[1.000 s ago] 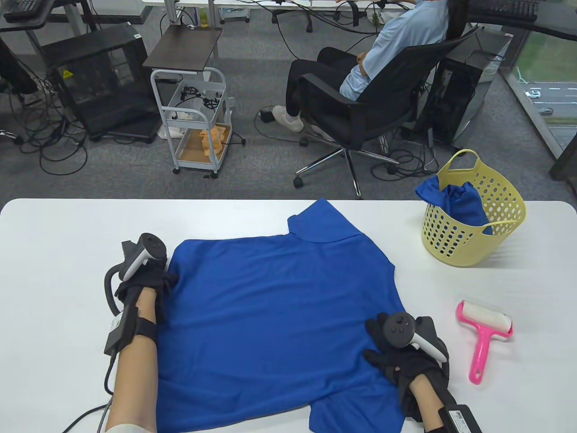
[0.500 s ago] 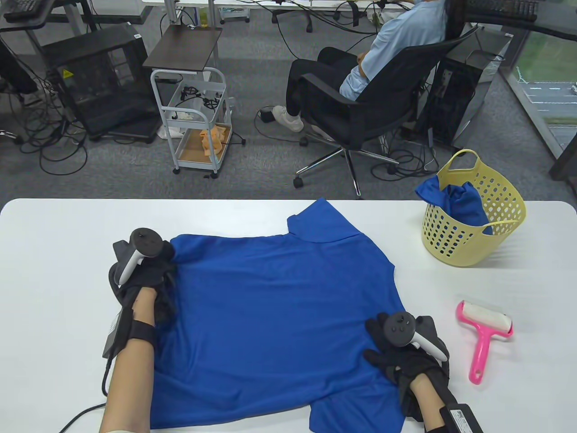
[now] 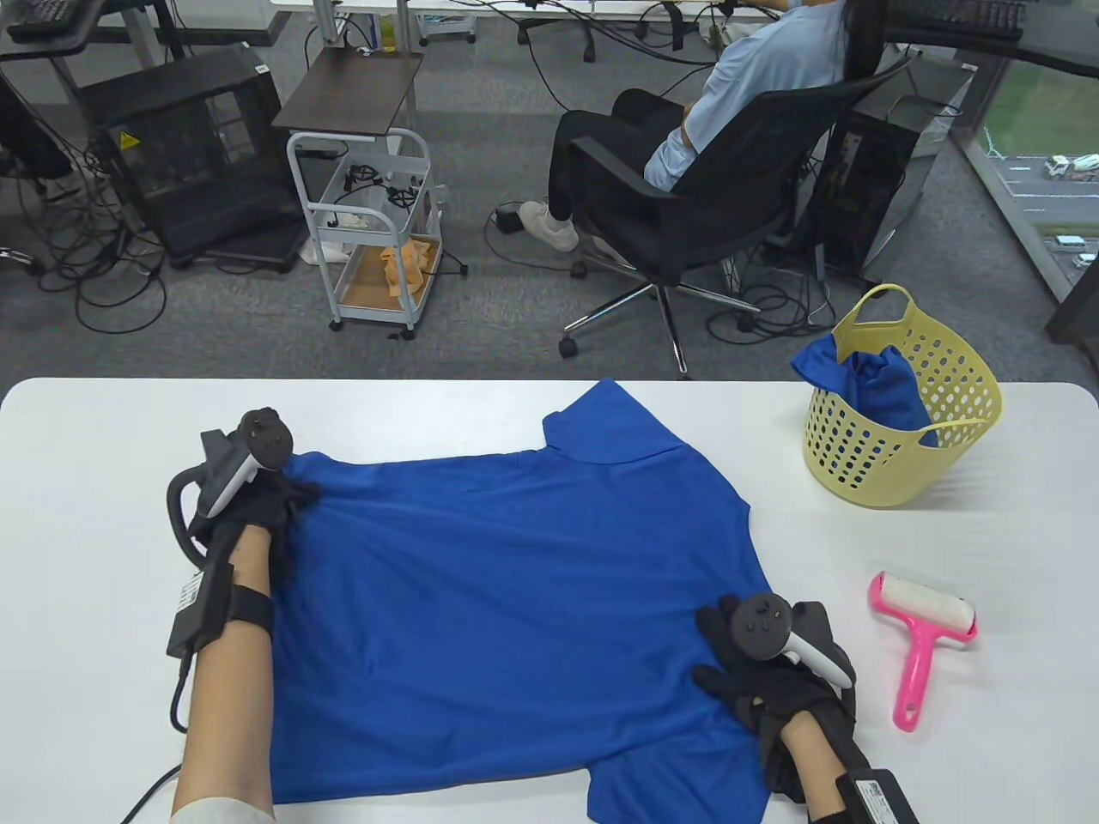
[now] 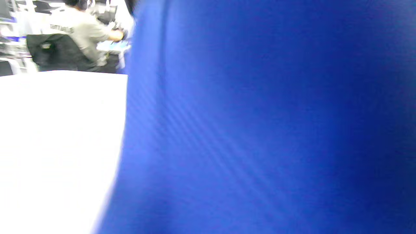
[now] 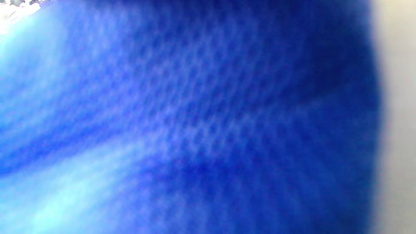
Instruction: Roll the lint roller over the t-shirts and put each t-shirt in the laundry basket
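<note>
Two gloved hands on one blue shirt (image 3: pixel 515 601), spread flat across the white table (image 3: pixel 103 446). Left hand (image 3: pixel 258 506) at the shirt's far left corner, fingers bunched on the cloth edge, apparently pinching it; creases fanning out from that spot. Right hand (image 3: pixel 764 669) down on the shirt's near right edge, fingers spread flat, pressing rather than clutching. Pink roller (image 3: pixel 923 639) lying on the table just right of the right hand, untouched, white drum away from the near edge, handle pointing back. Yellow basket (image 3: pixel 893 463) at the far right of the table, well apart from the shirt, with another blue shirt (image 3: pixel 876 382) bunched inside and hanging over its rim. Both wrist views filled with blurred blue cloth, a strip of table at one side; no fingers discernible there.
</note>
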`<act>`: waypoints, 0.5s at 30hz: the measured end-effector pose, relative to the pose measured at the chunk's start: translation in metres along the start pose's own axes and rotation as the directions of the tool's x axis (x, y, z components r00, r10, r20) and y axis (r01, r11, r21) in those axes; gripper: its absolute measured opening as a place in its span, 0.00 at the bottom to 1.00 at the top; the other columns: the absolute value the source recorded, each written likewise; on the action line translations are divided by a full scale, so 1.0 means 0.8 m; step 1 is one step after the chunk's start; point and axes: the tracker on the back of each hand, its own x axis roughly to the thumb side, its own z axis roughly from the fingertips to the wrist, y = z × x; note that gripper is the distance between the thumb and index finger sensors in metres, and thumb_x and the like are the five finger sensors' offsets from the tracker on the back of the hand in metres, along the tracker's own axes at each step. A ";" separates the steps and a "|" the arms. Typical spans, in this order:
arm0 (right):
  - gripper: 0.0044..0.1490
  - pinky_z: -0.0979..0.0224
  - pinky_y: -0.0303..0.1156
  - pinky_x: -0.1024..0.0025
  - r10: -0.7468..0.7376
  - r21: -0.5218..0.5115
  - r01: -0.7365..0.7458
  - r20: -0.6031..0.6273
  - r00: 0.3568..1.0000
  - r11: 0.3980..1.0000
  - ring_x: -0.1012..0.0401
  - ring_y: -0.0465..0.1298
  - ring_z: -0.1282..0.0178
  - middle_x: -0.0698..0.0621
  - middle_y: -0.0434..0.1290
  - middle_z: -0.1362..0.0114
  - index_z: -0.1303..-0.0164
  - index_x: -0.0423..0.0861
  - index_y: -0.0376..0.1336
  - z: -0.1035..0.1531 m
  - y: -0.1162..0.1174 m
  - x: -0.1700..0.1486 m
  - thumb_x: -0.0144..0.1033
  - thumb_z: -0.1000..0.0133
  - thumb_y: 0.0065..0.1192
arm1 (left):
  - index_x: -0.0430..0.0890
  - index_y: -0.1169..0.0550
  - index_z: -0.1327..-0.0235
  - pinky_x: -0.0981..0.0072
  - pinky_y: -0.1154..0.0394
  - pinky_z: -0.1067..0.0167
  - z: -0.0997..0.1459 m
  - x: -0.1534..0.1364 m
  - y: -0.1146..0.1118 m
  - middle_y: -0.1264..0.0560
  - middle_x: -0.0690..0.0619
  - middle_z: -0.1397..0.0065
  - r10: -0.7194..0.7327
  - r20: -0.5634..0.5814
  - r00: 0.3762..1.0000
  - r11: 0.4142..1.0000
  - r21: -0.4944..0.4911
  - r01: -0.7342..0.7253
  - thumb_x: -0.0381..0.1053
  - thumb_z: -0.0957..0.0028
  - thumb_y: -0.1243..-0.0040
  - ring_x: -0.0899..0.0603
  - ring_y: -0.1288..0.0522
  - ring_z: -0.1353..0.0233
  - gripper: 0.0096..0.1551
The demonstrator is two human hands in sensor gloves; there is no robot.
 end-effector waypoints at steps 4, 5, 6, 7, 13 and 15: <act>0.44 0.26 0.24 0.44 0.003 0.000 -0.003 -0.001 1.000 1.000 0.51 0.26 0.19 0.53 0.26 0.15 0.21 0.58 0.33 0.000 0.000 0.000 0.56 0.40 0.46 | 0.58 0.59 0.19 0.27 0.57 0.26 0.002 -0.005 -0.024 0.67 0.50 0.17 -0.028 -0.009 1.000 0.997 -0.071 0.027 0.68 0.51 0.38 0.32 0.62 0.15 0.58; 0.44 0.26 0.24 0.44 0.004 0.000 -0.004 -0.001 1.000 1.000 0.51 0.26 0.19 0.53 0.26 0.15 0.21 0.58 0.33 0.000 0.000 0.000 0.56 0.40 0.46 | 0.59 0.56 0.20 0.28 0.57 0.26 0.005 -0.006 -0.026 0.63 0.51 0.16 0.015 0.011 1.000 0.999 -0.048 -0.014 0.66 0.51 0.38 0.33 0.60 0.14 0.55; 0.44 0.26 0.24 0.44 0.004 0.001 -0.004 -0.001 1.000 1.000 0.50 0.26 0.19 0.53 0.26 0.15 0.21 0.58 0.33 0.000 0.000 0.000 0.56 0.40 0.46 | 0.59 0.53 0.19 0.29 0.56 0.25 0.007 -0.007 -0.026 0.59 0.52 0.15 0.046 0.020 0.999 0.998 -0.042 -0.045 0.64 0.50 0.38 0.34 0.58 0.14 0.52; 0.44 0.26 0.24 0.44 0.004 0.001 -0.004 -0.002 1.000 1.000 0.51 0.26 0.19 0.53 0.26 0.15 0.21 0.58 0.33 0.000 0.000 0.000 0.56 0.40 0.46 | 0.59 0.52 0.19 0.30 0.56 0.25 0.013 -0.006 -0.027 0.57 0.52 0.15 0.095 0.036 0.995 0.994 -0.060 -0.093 0.64 0.49 0.39 0.35 0.58 0.13 0.51; 0.44 0.26 0.24 0.44 0.013 -0.002 -0.013 -0.008 1.000 1.000 0.50 0.26 0.19 0.53 0.26 0.15 0.21 0.58 0.32 0.000 0.001 0.001 0.56 0.40 0.45 | 0.56 0.46 0.19 0.35 0.55 0.23 0.087 0.015 -0.032 0.48 0.52 0.15 0.206 0.153 0.966 0.974 -0.129 -0.188 0.63 0.49 0.38 0.36 0.51 0.12 0.48; 0.44 0.26 0.24 0.44 0.012 -0.003 -0.012 -0.010 1.000 1.000 0.50 0.26 0.19 0.53 0.26 0.15 0.21 0.58 0.32 0.000 0.001 0.001 0.56 0.40 0.45 | 0.55 0.49 0.18 0.37 0.51 0.22 0.107 0.016 -0.042 0.51 0.50 0.14 0.189 0.179 0.966 0.973 -0.169 -0.159 0.65 0.48 0.40 0.34 0.49 0.13 0.50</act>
